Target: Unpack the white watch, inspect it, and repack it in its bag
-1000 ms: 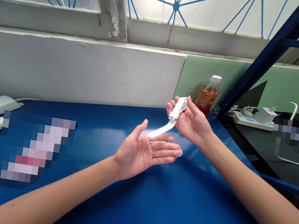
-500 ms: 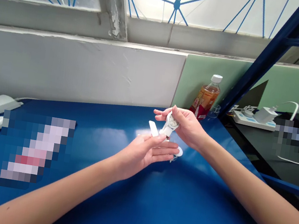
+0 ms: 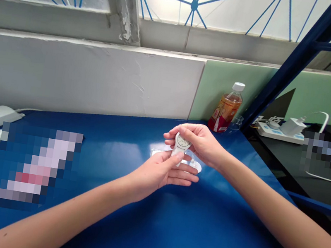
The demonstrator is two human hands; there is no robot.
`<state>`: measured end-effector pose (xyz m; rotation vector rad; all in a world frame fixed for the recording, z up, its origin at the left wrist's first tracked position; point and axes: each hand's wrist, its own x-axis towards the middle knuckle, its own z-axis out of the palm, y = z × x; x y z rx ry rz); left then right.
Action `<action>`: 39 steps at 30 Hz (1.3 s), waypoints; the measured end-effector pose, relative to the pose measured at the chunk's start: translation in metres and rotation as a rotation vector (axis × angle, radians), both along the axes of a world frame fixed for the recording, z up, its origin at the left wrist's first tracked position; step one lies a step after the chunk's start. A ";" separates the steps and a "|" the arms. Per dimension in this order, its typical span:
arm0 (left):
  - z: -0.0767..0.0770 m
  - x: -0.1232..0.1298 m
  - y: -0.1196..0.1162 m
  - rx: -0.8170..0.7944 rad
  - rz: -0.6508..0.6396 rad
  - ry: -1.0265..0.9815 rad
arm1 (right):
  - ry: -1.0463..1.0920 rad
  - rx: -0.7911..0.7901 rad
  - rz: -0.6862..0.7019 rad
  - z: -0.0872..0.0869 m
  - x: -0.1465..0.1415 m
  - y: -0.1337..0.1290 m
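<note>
Watch (image 3: 182, 142) is sitting up in both hands over the worktop (image 3: 214, 232), nearer its back edge than its front, a bit closer to the right edge. Long axis tips slightly, dial end up toward the back edge, strap (image 3: 176, 157) running down to the left hand (image 3: 156, 173). That one's thumb presses the strap, fingers mostly straight out. Right hand (image 3: 206, 143) has the dial's rim, thumb and fingers curled in, so it's nearer the dial. Bottle (image 3: 226, 110) stands by the back right corner.
</note>
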<state>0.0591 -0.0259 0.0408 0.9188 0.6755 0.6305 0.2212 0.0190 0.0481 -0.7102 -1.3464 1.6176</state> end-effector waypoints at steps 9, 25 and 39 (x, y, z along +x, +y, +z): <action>-0.003 0.002 -0.003 -0.058 -0.036 0.002 | 0.219 -0.292 0.280 0.013 0.003 -0.001; 0.001 0.007 -0.004 -0.133 0.051 0.003 | 0.362 -0.351 0.289 0.007 0.006 0.003; 0.002 0.003 -0.003 -0.147 -0.012 -0.011 | 0.357 -0.324 0.321 0.008 0.007 0.000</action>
